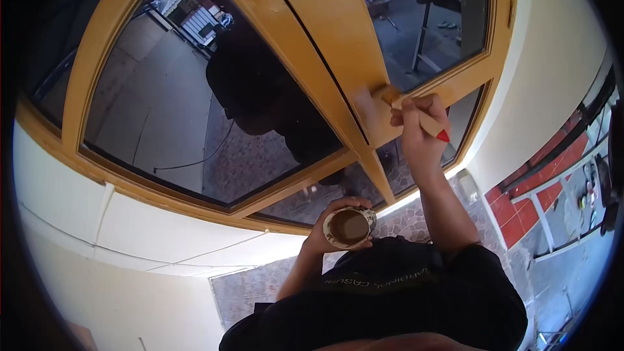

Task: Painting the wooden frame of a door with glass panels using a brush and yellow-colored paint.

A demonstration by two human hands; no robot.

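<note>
My right hand [422, 146] grips a paintbrush [429, 125] with a pale wooden handle and a red end. The brush's bristles meet the yellow-brown wooden frame [344, 19] beside the lower corner of a glass pane; a pale, glossy patch [372, 112] shows on the wood just left of them. Lower down, my left hand [318, 237] is wrapped round a small cup [371, 222] with a smeared rim. Brown liquid [350, 227] lies inside the cup, held in front of my dark shirt.
A large dark glass pane [175, 97] on the left mirrors the surroundings, and another pane [416, 26] is at upper right. White wall [162, 240] runs under the frame. Stone-patterned floor [406, 221] lies below. To the right are red tiles [520, 221] and a pale metal frame [543, 227].
</note>
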